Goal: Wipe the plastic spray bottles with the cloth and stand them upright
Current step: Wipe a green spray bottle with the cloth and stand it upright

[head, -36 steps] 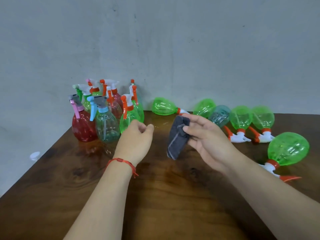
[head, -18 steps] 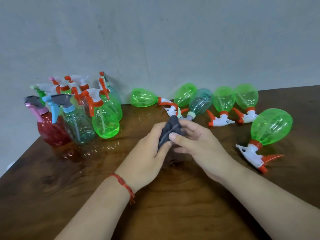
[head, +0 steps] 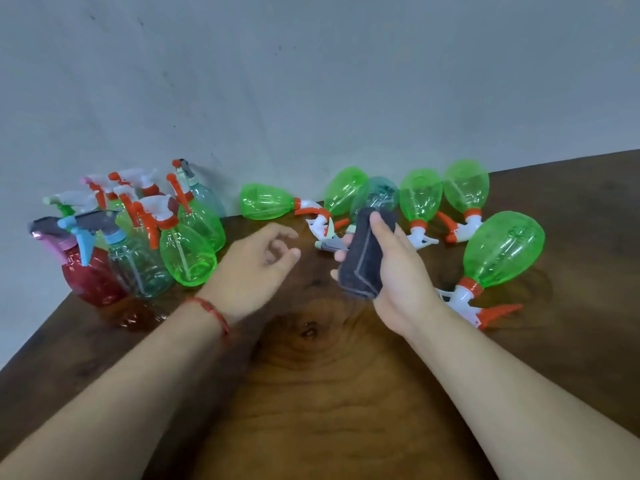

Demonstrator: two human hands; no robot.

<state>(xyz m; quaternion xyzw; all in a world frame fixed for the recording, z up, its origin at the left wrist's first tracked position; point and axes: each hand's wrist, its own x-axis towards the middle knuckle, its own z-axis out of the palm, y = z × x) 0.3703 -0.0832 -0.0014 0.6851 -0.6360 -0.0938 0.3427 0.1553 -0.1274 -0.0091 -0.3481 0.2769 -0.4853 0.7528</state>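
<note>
My right hand (head: 398,271) grips a folded dark grey cloth (head: 363,261) above the wooden table (head: 329,393). My left hand (head: 256,271) hovers just left of it, fingers loosely curled and holding nothing. Several spray bottles stand upright in a cluster at the back left, among them a red one (head: 86,275), a clear teal one (head: 138,268) and a green one (head: 188,254). Several more lie on their sides along the wall: green ones (head: 265,201), (head: 420,197), (head: 465,187) and a teal one (head: 375,197) partly hidden behind the cloth. A larger-looking green bottle (head: 502,252) lies nearest my right hand.
A grey wall (head: 311,81) runs close behind the bottles. The table's left edge (head: 45,337) slants down toward the near left corner. A dark knot (head: 308,329) marks the wood between my wrists.
My left hand has let go of the cloth and drawn away to the left. My right hand now holds the folded cloth alone, turned more upright. The view has shifted.
</note>
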